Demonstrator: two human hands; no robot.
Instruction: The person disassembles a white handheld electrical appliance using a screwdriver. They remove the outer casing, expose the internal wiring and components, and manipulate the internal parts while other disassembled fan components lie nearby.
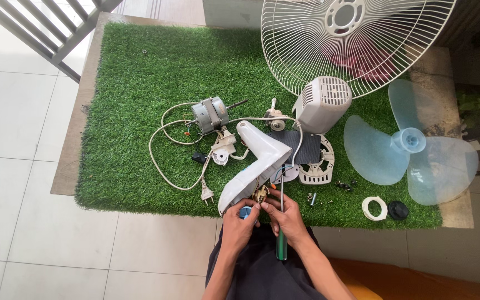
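Note:
My left hand [239,218] grips the lower end of a white plastic fan neck housing [259,158] at the near edge of the table, with a blue knob showing under my fingers. My right hand [288,216] holds a green-handled screwdriver [281,230], its shaft pointing up into the open base of the housing, where small brass-coloured parts [261,194] show. Both hands touch each other beside the opening.
On the green turf mat [140,78]: a grey motor [210,114] with white cord and plug [207,194], a white motor cover [322,102], a wire fan guard [356,39], a pale blue fan blade [412,150], a white ring [374,208], a black cap [398,210], loose screws [344,185].

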